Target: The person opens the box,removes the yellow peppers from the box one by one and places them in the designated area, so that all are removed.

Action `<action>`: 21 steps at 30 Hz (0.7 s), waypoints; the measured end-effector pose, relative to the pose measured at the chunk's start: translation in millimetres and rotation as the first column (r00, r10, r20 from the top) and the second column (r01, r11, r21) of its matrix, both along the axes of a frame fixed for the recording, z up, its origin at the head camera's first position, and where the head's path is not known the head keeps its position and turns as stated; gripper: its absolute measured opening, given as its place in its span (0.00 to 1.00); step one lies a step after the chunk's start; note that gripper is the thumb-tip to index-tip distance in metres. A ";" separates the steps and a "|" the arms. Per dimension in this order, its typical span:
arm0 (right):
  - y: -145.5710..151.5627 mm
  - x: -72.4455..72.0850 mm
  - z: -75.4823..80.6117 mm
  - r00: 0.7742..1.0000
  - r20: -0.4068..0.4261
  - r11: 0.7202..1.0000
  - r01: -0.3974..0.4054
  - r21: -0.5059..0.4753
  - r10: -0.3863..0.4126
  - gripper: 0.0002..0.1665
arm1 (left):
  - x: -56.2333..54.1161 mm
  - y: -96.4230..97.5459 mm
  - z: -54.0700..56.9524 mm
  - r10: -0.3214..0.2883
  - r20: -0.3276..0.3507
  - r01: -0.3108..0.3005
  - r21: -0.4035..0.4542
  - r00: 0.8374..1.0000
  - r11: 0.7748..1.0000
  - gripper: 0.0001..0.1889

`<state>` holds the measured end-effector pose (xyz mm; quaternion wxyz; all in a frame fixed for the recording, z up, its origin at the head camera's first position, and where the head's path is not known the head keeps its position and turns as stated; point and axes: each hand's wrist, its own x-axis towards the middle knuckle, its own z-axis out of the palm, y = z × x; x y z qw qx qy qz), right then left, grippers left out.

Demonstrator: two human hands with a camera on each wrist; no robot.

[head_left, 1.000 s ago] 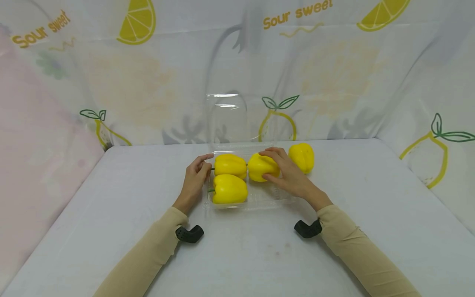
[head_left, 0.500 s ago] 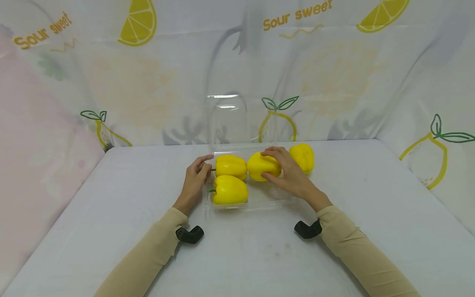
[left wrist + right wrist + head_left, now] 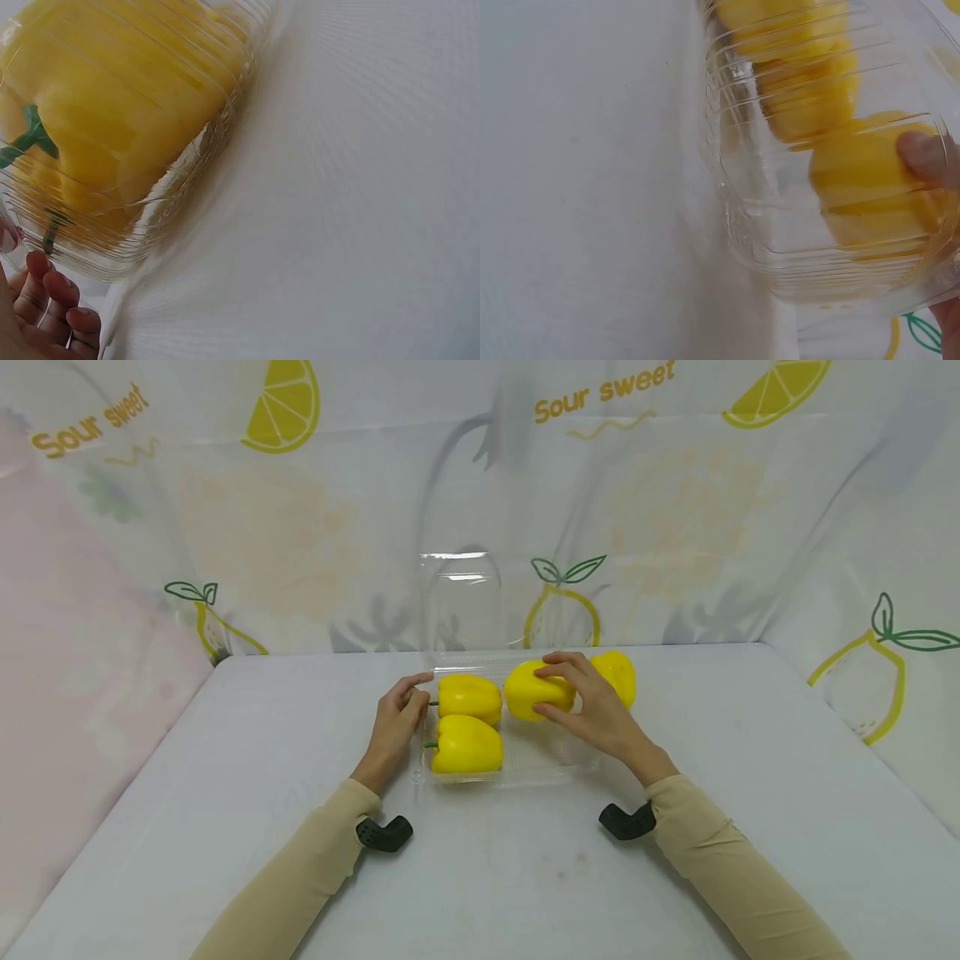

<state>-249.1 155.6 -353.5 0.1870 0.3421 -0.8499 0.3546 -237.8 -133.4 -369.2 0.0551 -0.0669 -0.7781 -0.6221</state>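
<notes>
R hand [image 3: 603,718] has thumb + bent fingers gripping a yellow pepper [image 3: 522,689], stem end not visible; it's over the back R part of a see-thru plastic container [image 3: 543,747]. Can't tell if it touches the container floor. L hand [image 3: 392,722]: fingers bent at container's L end; can't tell if they pinch the rim. Just R of L fingertips, a back pepper [image 3: 471,695] and front pepper [image 3: 468,745] lie side by side in the container, stems twd L hand. Far pepper [image 3: 618,675] sits on the tbl just behind R fingers, partly hidden by them.

White cloth-like tbl surface [image 3: 480,902] spreads under both hands; faint brownish marks [image 3: 561,865] on it, nearer the person than the fingers, btwn the tan sleeves [image 3: 742,860]. Container's lid [image 3: 461,578] stands up beyond fingers, nr the pale printed backdrop [image 3: 360,527], which rises past the tbl's back edge. Backdrop has orange "Sour sweet" lettering [image 3: 606,392] high above R fingers, plus yellow citrus wedges [image 3: 283,406] up top. Pinkish side panel [image 3: 75,718] well L of L fingers; whitish side panel [image 3: 918,543] w/ lemon outline + green leaves [image 3: 930,637] well R of R fingers.
</notes>
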 end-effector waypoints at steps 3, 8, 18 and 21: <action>0.1 0.5 0.7 1.000 0.000 1.000 0.002 -0.001 -0.002 0.24 | 0.5 0.2 0.8 -0.001 0.002 0.001 0.003 1.000 1.000 0.19; 1.0 1.1 2.3 1.000 -0.016 1.000 0.009 0.005 -0.009 0.24 | 1.0 0.5 1.7 0.004 0.006 -0.004 -0.002 1.000 1.000 0.19; 6.4 1.7 10.2 0.999 -0.021 0.999 0.038 -0.023 -0.039 0.25 | -16.5 -5.7 -21.6 0.009 0.011 -0.009 0.005 1.000 1.000 0.18; 7.7 2.6 12.2 0.999 -0.013 0.998 0.043 -0.034 -0.044 0.25 | -18.9 -6.4 -26.6 0.021 -0.007 -0.021 -0.006 1.000 1.000 0.18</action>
